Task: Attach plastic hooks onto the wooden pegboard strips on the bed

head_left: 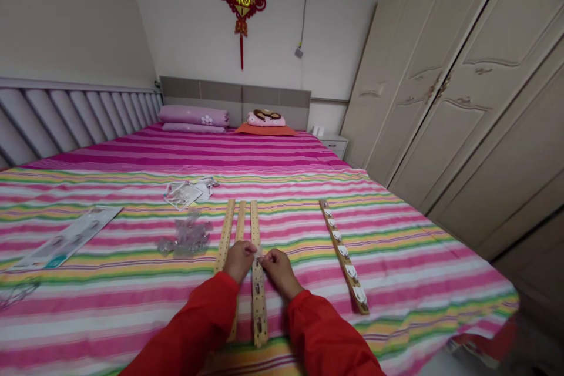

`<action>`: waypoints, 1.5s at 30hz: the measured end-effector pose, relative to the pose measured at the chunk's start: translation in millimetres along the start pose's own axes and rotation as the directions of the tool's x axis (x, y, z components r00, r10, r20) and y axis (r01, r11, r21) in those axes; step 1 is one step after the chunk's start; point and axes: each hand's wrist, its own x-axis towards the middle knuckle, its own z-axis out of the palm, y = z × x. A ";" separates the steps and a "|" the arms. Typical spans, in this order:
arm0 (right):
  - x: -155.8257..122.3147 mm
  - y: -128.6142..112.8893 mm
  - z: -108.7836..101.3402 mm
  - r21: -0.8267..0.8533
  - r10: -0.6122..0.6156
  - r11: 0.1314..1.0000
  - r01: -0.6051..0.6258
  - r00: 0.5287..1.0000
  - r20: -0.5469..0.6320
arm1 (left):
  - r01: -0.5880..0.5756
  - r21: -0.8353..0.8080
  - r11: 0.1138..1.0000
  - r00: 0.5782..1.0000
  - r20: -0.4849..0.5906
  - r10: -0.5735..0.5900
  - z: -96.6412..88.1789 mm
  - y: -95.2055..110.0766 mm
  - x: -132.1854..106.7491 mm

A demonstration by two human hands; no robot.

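Observation:
My left hand (240, 259) and my right hand (280, 269) meet over a perforated wooden strip (259, 305), the rightmost of three strips side by side on the bed. Both have their fingertips pinched. A small clear, shiny piece (258, 254) shows at the left fingertips; its exact kind is too small to tell. What the right fingertips pinch is hidden. Nearer to me, small metal fittings (258, 324) sit on the same strip. The other two strips, a perforated one (225, 234) and a narrower one (240, 223), lie partly behind my left hand and sleeve.
Right of my hands lies another wooden strip (328, 215) bearing several white-and-metal fittings. Left are a pile of clear plastic bits (189, 236), white-backed packets (187, 192), a long flat package (73, 241) and thin wire-like loops (17, 292). A striped sheet (418, 282) covers the bed.

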 end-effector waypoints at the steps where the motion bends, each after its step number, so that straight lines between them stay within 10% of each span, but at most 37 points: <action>1: 0.3 0.4 0.0 0.006 0.003 1.000 -0.003 1.000 0.002 | -0.026 0.049 0.998 0.999 -0.021 0.027 0.9 -0.1 -1.9; 7: 1.1 5.2 0.1 0.071 0.003 0.997 -0.002 1.000 -0.017 | -0.248 0.235 0.940 0.967 0.000 0.255 3.2 0.3 -22.1; 17: -6.2 3.7 6.8 0.197 -0.079 0.976 0.094 0.994 -0.079 | -0.163 0.405 0.900 0.984 0.127 0.121 -11.8 11.9 -30.3; 30: -3.8 1.6 2.2 -0.118 -0.313 0.935 0.335 0.934 0.171 | -0.162 0.525 0.836 0.981 0.181 0.076 -4.5 -7.9 -24.1; 45: -0.9 0.0 4.4 -0.076 -0.274 0.953 0.294 0.941 0.201 | -0.133 0.472 0.872 0.981 0.190 0.047 -5.2 -22.6 -12.2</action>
